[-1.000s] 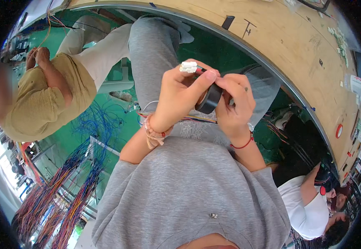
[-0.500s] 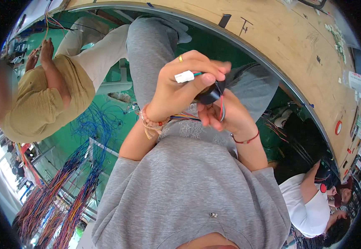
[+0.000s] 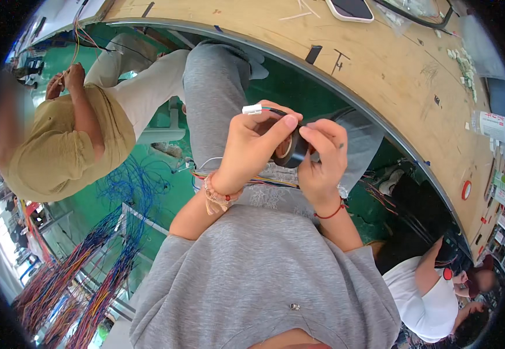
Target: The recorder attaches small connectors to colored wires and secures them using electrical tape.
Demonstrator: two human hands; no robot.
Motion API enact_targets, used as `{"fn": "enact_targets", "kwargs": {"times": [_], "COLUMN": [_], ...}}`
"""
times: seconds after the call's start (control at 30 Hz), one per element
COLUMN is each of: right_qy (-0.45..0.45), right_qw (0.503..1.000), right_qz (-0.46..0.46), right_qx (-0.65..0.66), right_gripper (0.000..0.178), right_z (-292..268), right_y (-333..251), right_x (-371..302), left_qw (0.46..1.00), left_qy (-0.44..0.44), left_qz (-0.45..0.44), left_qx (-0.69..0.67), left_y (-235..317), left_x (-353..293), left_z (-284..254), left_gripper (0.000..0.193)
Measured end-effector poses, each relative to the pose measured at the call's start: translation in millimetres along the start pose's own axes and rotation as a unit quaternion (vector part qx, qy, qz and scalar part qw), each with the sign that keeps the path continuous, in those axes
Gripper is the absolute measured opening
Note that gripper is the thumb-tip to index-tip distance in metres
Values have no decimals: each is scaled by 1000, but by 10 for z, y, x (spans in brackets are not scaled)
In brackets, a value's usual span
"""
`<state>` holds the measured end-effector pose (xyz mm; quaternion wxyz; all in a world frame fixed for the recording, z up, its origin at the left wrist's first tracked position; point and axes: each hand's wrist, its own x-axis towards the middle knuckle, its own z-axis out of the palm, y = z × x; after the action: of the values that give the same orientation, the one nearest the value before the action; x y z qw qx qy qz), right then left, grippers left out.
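Observation:
My left hand (image 3: 251,142) is closed, thumb and forefinger pinching the wires just behind a white plug connector (image 3: 252,109), which sticks out to the left past the fingers. Between my hands hangs a roll of black tape (image 3: 295,152), its brown core turned toward my left palm. My right hand (image 3: 324,160) is closed at the roll's right side, thumb and forefinger pinched at its upper edge close to the left fingertips. The wires where the fingertips meet are mostly covered. A bundle of coloured wires (image 3: 273,182) lies across my lap below.
A wooden table (image 3: 380,70) curves along the far and right side, with a phone (image 3: 351,9), white connectors (image 3: 463,64) and a red tape roll (image 3: 466,190). At left sits a co-worker (image 3: 69,136); bundled wires (image 3: 81,256) hang nearby. Another person (image 3: 424,296) is at lower right.
My right hand has come up from under the roll to its right side, fingers now pinched by the left fingertips. The connector has shifted slightly. The view has tilted, showing more table.

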<state>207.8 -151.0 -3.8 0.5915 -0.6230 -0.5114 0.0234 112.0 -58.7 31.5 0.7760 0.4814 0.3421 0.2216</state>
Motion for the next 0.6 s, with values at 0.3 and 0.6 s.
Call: {"fn": "enact_targets", "kwargs": {"times": [0.3, 0.6], "right_qy": [24, -45], "right_qw": [692, 824], "right_qz": [536, 417], "right_qx": [483, 382], "right_gripper": [26, 17], "right_z": [-167, 26], "right_y": [-40, 40], "right_x": [-34, -78], "left_qw": [915, 993], "left_qy": [-157, 47], "left_qz": [327, 98], "left_qx": [174, 33], "left_y": [-123, -187], "left_x": [196, 82], "left_z": [-166, -204], "left_gripper": [8, 8]}}
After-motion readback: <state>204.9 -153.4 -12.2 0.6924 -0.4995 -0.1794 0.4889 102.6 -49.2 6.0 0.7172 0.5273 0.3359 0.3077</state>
